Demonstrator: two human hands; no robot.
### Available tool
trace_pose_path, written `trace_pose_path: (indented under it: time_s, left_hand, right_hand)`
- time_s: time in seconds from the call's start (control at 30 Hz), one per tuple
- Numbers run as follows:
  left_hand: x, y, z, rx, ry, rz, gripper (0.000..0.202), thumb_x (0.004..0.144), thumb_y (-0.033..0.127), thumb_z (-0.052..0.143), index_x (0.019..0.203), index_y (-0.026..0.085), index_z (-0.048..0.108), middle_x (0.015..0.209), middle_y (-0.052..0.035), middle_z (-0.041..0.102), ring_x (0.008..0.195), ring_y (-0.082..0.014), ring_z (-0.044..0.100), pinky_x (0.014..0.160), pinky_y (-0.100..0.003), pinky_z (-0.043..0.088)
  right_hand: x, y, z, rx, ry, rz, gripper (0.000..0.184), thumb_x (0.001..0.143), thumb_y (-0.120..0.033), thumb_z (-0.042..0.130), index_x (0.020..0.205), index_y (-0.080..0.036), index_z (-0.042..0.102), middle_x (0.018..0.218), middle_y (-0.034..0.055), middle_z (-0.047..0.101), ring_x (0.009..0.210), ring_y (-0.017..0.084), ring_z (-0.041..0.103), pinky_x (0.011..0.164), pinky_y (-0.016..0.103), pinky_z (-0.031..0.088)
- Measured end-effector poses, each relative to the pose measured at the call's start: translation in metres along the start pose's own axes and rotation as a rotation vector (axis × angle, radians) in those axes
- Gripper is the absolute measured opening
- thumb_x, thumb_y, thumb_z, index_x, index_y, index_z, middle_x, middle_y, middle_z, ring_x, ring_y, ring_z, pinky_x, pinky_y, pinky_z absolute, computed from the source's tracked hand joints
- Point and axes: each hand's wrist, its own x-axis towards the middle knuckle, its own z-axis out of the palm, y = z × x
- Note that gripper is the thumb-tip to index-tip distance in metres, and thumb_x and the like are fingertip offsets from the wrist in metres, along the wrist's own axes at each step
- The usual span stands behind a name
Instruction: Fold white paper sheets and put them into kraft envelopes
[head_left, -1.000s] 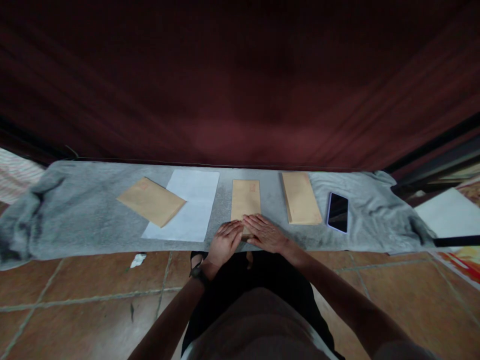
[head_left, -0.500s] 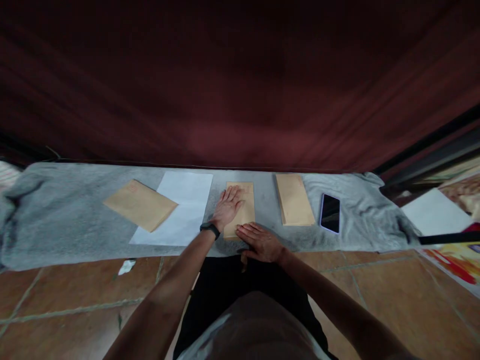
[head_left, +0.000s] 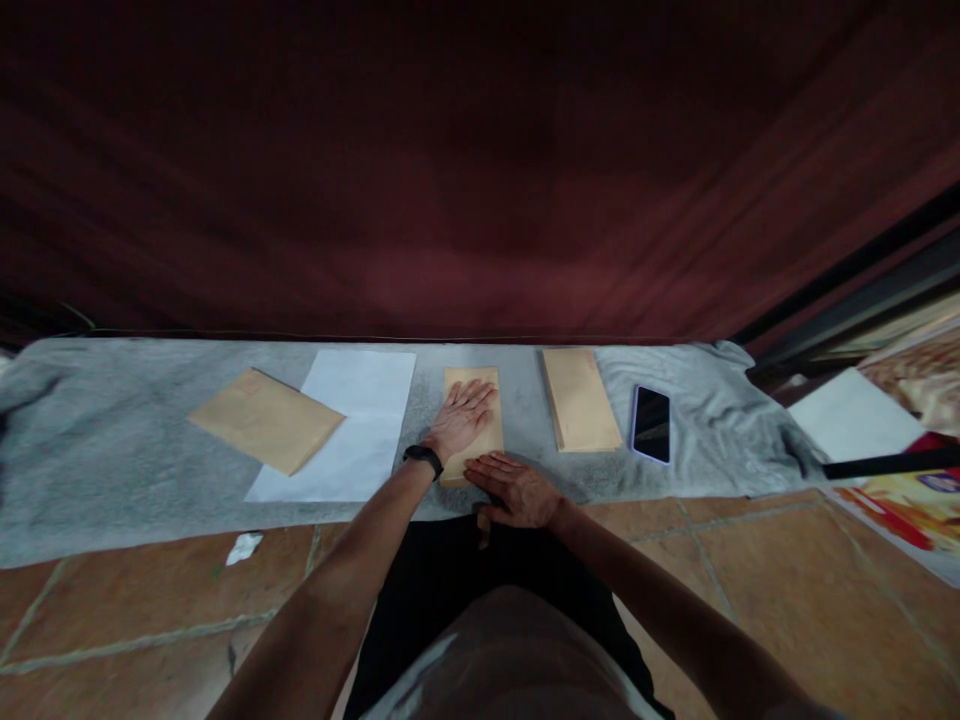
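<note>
A brown paper envelope [head_left: 491,437] lies lengthwise on the grey cloth in front of me. My left hand [head_left: 463,415], with a black band at the wrist, rests flat over its middle, fingers stretched toward the far end. Across the near right corner of the envelope lies my right hand [head_left: 519,490], its fingers extended and pointing left. Below the right fingers a small brown piece [head_left: 484,528] hangs at the cloth's near edge; I cannot tell whether the right hand touches it.
To the left, brown envelopes [head_left: 266,420] overlap white paper sheets [head_left: 360,420]. A stack of brown envelopes [head_left: 581,400] and a phone [head_left: 651,425] lie to the right on the grey cloth [head_left: 135,480]. Dark red fabric [head_left: 450,200] rises behind. A white scrap [head_left: 244,547] is on the tiled floor.
My left hand has slid slightly nearer and to the right over the envelope. The right hand stays at the near corner. The whole view has shifted a little.
</note>
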Motion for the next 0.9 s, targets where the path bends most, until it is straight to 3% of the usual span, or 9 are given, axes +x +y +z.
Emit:
trace_pose_path:
  time_s: [0.27,0.53,0.73,0.9]
  left_hand:
    - [-0.024,0.014,0.005,-0.044,-0.034,0.104,0.051,0.105,0.032,0.028,0.154,0.026,0.04,0.161,0.001,0.04,0.153,-0.0168,0.026,0.128,-0.043,0.013]
    - [-0.088,0.023,-0.001,-0.134,-0.082,0.159,0.051,0.107,0.038,0.031,0.155,0.025,0.036,0.161,-0.001,0.039,0.152,-0.0152,0.029,0.127,-0.041,0.019]
    - [-0.132,0.032,-0.005,-0.185,0.069,0.075,0.045,0.104,0.036,0.043,0.147,0.025,0.048,0.153,-0.0046,0.052,0.144,-0.0185,0.044,0.12,-0.044,0.038]
    - [-0.14,0.037,-0.004,-0.207,0.181,0.018,0.038,0.101,0.036,0.051,0.136,0.024,0.059,0.142,-0.0067,0.062,0.135,-0.0214,0.055,0.115,-0.045,0.047]
  right_hand:
    - [-0.005,0.001,0.007,-0.012,0.103,-0.022,0.052,0.096,-0.037,0.058,0.144,-0.016,0.053,0.147,0.0119,0.057,0.14,0.022,0.049,0.119,0.04,0.039]
    - [-0.01,0.0,0.007,-0.011,0.276,0.017,0.035,0.096,-0.03,0.052,0.126,-0.019,0.067,0.128,0.0094,0.071,0.122,0.02,0.065,0.109,0.036,0.05]
    - [-0.012,-0.003,0.008,0.018,0.33,0.112,0.026,0.098,-0.024,0.051,0.115,-0.022,0.07,0.12,0.0087,0.073,0.116,0.02,0.067,0.102,0.037,0.054]
    - [-0.018,-0.009,0.018,0.005,0.342,0.177,0.024,0.099,-0.024,0.053,0.118,-0.02,0.068,0.127,0.0105,0.07,0.12,0.022,0.064,0.107,0.041,0.051]
